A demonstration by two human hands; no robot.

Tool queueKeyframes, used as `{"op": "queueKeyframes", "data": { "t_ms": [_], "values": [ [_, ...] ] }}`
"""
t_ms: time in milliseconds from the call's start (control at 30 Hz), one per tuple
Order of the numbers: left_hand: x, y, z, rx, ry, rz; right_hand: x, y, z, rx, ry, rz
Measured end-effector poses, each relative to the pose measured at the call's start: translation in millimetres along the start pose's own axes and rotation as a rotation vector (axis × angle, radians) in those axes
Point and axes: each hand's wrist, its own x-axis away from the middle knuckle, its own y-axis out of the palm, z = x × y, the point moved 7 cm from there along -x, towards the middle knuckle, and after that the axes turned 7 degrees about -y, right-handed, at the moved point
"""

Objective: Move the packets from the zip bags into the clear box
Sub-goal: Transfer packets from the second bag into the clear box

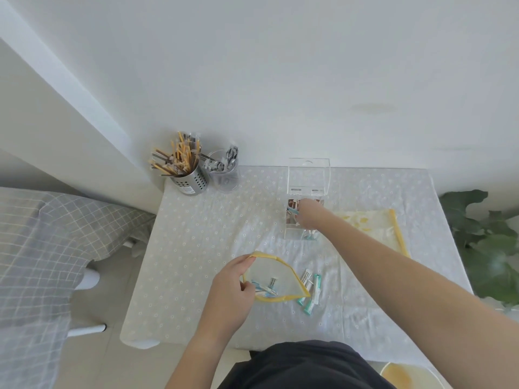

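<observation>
Your right hand (307, 213) gripped packets over the box (306, 192) near the desk's far edge; your left hand (234, 279) pinched the bag (276, 279) open, packets still inside.

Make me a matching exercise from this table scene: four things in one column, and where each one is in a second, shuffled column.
Things
1. right hand
2. left hand
3. metal holder
4. flat zip bag

Places
A. far left corner of the table
B. holding open the near zip bag
C. reaching into the clear box
D. lying right of the clear box

Pairs: 1-C, 2-B, 3-A, 4-D
</observation>
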Motion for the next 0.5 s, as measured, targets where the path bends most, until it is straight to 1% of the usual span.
{"op": "queueKeyframes", "data": {
  "t_ms": [133, 233, 333, 500],
  "values": [
    [-3.6, 1.8, -1.1, -0.018, -0.011, -0.008, 2.1, -1.5, -12.8, 0.211, -0.049, -0.042],
    [-7.9, 1.3, -0.5, -0.013, -0.025, -0.014, 6.5, -3.6, -19.7, 0.325, -0.081, -0.092],
    [-11.1, 1.9, 1.8, 0.006, -0.035, -0.025, 7.6, -6.0, -22.8, 0.392, -0.098, -0.139],
    [-12.1, 3.4, 5.6, 0.018, -0.029, -0.03, 8.8, -6.7, -25.8, 0.458, -0.113, -0.144]
  ]
}}
